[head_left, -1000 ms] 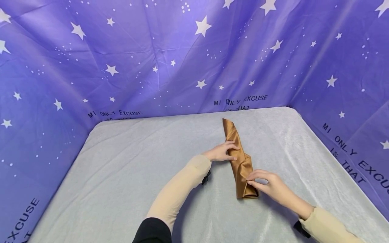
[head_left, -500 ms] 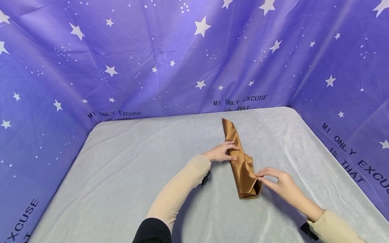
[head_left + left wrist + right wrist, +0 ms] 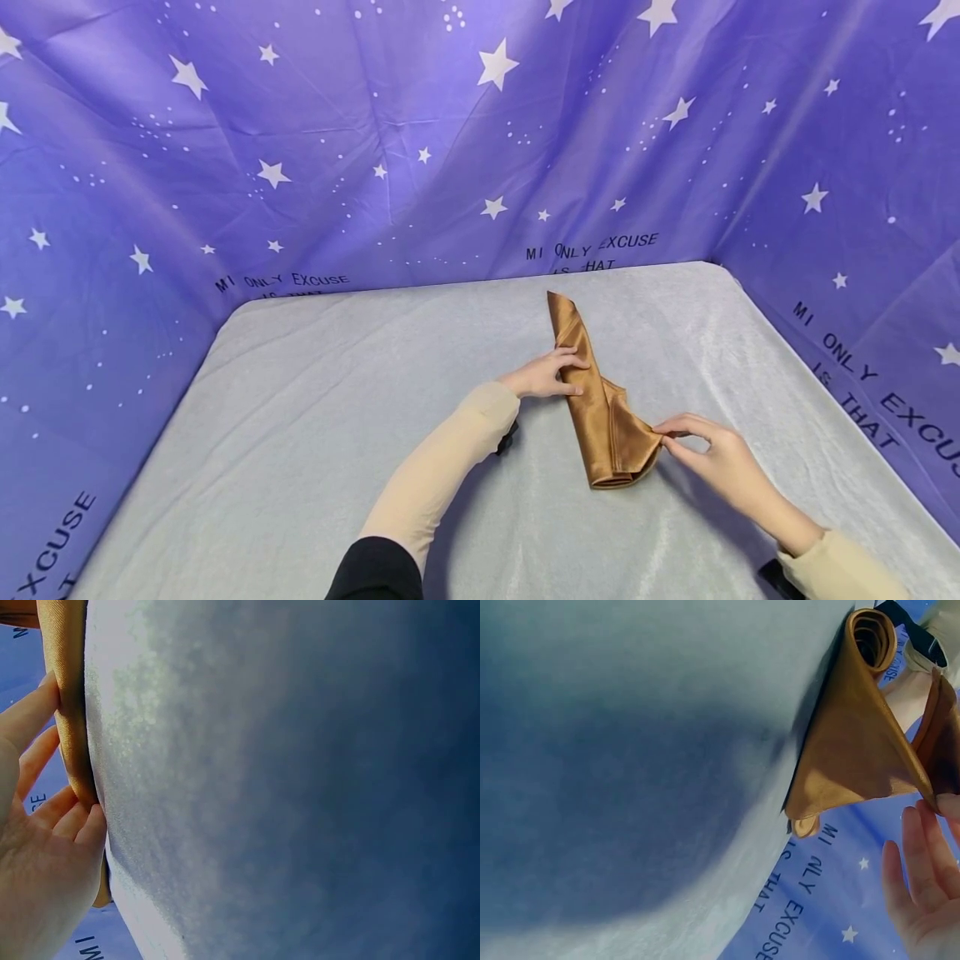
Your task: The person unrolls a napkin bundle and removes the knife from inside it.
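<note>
A brown satin cloth (image 3: 592, 433) lies rolled into a long narrow shape on the table, pointed at its far end. Its near right part is drawn out as a loose flap (image 3: 862, 750), while the coiled layers of the roll show at the near end in the right wrist view. My left hand (image 3: 542, 375) rests on the middle of the roll from the left, fingers spread across the satin; the left wrist view shows its fingertips against the side. Between thumb and fingertips, my right hand (image 3: 720, 462) pinches the corner of the flap, which is raised off the table.
A pale grey plush cover (image 3: 337, 433) lies over the table. Purple curtains (image 3: 390, 125) printed with white stars and black lettering rise behind it and on both sides.
My right hand has pulled the cloth's corner out to the right, unfolding the flap from the top of the roll. The left hand stays in place.
</note>
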`<state>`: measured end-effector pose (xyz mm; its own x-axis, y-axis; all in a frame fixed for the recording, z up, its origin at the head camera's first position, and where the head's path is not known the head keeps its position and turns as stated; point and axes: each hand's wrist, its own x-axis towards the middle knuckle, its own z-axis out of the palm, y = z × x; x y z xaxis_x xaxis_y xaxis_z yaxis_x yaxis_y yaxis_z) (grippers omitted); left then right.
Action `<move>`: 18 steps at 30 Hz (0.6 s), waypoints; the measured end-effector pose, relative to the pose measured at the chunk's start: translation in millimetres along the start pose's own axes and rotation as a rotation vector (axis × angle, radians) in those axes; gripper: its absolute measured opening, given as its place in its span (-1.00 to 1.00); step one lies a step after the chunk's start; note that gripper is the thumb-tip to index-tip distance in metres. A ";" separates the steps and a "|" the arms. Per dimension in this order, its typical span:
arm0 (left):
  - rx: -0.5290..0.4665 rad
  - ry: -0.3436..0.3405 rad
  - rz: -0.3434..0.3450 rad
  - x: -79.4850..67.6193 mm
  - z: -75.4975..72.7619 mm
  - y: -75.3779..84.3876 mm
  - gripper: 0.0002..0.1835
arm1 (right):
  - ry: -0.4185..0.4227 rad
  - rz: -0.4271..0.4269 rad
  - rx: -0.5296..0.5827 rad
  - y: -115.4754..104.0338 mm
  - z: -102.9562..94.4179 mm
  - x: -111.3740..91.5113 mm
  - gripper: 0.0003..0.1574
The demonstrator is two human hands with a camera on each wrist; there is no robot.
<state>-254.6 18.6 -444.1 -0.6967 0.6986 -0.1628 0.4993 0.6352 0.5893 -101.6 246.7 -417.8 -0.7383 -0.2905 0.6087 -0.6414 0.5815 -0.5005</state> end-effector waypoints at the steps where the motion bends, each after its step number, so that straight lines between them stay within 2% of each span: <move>1: -0.001 0.001 0.001 0.1 0.0 -0.1 -0.49 | 0.002 0.008 -0.008 0.2 -1.0 -0.7 -0.53; 7: -0.009 -0.008 -0.003 1.6 0.5 -2.0 -0.49 | 0.019 0.076 -0.029 1.7 -6.5 -6.9 -0.55; 8: -0.016 0.000 0.018 7.5 5.5 -10.6 -0.46 | 0.025 0.089 -0.035 2.3 -7.2 -8.0 -0.55; 11: -0.043 -0.011 0.015 7.7 4.9 -11.9 -0.46 | 0.045 0.129 -0.046 4.0 -8.9 -11.0 -0.57; 14: -0.039 -0.003 0.019 6.8 4.7 -11.1 -0.46 | 0.057 0.156 -0.054 4.8 -10.4 -13.6 -0.58; 15: -0.034 -0.013 -0.003 0.9 -0.3 -2.5 -0.48 | 0.058 0.163 -0.054 5.1 -10.9 -14.5 -0.59; 18: -0.010 -0.001 0.000 0.4 0.3 -1.0 -0.48 | 0.062 0.185 -0.056 6.3 -12.1 -17.6 -0.60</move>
<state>-255.3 18.4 -445.0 -0.6965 0.6987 -0.1636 0.4940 0.6322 0.5968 -90.1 264.7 -424.2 -0.8271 -0.1286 0.5472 -0.4822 0.6625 -0.5731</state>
